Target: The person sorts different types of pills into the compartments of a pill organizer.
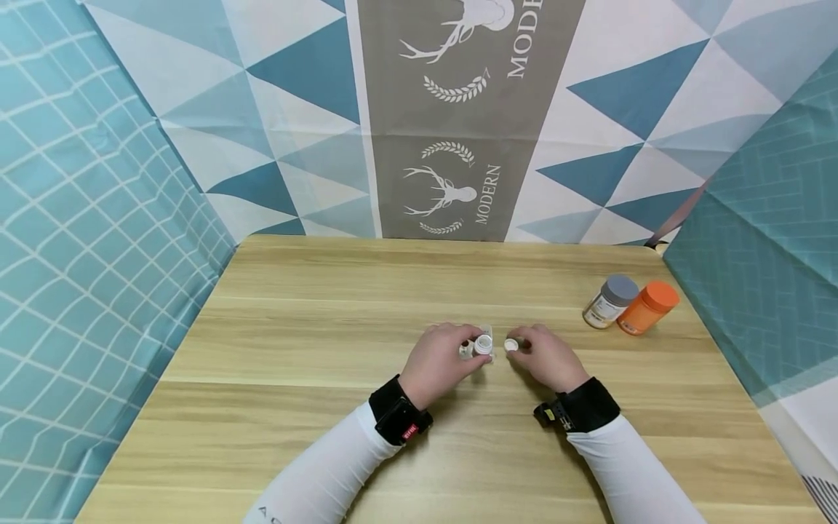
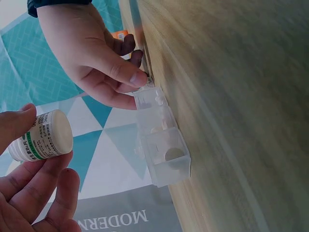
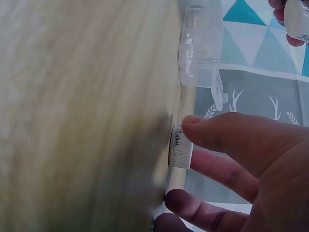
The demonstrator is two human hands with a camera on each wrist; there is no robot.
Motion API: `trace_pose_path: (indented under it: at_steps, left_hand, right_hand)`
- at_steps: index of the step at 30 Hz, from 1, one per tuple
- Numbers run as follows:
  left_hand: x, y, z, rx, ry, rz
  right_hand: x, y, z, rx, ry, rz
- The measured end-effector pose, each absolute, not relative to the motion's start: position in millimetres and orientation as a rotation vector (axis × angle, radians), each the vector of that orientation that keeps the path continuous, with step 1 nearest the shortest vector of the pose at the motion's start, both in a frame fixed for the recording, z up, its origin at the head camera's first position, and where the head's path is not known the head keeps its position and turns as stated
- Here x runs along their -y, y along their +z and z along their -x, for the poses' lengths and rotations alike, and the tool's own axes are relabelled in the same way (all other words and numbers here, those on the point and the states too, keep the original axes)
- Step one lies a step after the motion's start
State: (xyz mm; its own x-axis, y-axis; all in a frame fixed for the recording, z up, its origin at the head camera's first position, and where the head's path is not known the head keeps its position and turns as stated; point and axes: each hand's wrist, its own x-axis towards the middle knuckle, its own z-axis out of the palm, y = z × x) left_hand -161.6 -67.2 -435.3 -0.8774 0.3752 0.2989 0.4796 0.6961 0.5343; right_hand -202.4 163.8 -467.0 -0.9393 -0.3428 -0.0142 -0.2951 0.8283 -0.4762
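My left hand (image 1: 440, 362) holds a small white pill bottle (image 2: 48, 135) between thumb and fingers. A printed label with a green stripe wraps the bottle, and its uncapped mouth shows in the head view. With thumb and fingertip, my right hand (image 1: 550, 356) pinches a white ridged bottle cap (image 3: 181, 146), low at the wooden tabletop. Beside the bottle lies a clear plastic pill organizer (image 2: 166, 166) with several compartments, one lid standing up in the right wrist view. Pale tablets show inside it. In the head view, the left hand and bottle partly hide the organizer.
At the table's back right stand a white bottle with a grey lid (image 1: 610, 301) and an orange bottle (image 1: 648, 308), side by side. The wooden table (image 1: 294, 291) meets a patterned cloth (image 1: 314, 145) at the back. Blue cloths hang at both sides.
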Motion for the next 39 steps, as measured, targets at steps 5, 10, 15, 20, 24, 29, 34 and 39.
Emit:
trace_pose_path:
  at_steps: [5, 10, 15, 20, 24, 29, 34, 39]
  left_hand:
    - [65, -436, 162, 2.739, -0.916, 0.691]
    - [63, -438, 161, 2.740, -0.889, 0.697]
    - [61, -438, 159, 2.736, -0.835, 0.721]
    - [60, -439, 158, 2.733, -0.803, 0.713]
    - [61, -442, 159, 2.713, -0.813, 0.732]
    - [60, -444, 157, 2.725, -0.838, 0.735]
    - [62, -442, 156, 2.719, -0.824, 0.739]
    - [64, -441, 156, 2.701, -0.798, 0.741]
  right_hand:
    - [-164, -468, 203, -2.913, -0.723, 0.526]
    - [-162, -465, 201, -2.882, -0.846, 0.513]
    - [-160, -453, 193, -2.820, -1.137, 0.579]
    - [-152, -436, 181, -2.818, -1.320, 0.770]
    - [-145, -427, 174, -2.831, -1.422, 0.902]
    - [-139, -426, 166, -2.802, -1.459, 0.930]
    - [-135, -426, 165, -2.775, -1.440, 0.940]
    - [-132, -427, 163, -2.777, -1.401, 0.923]
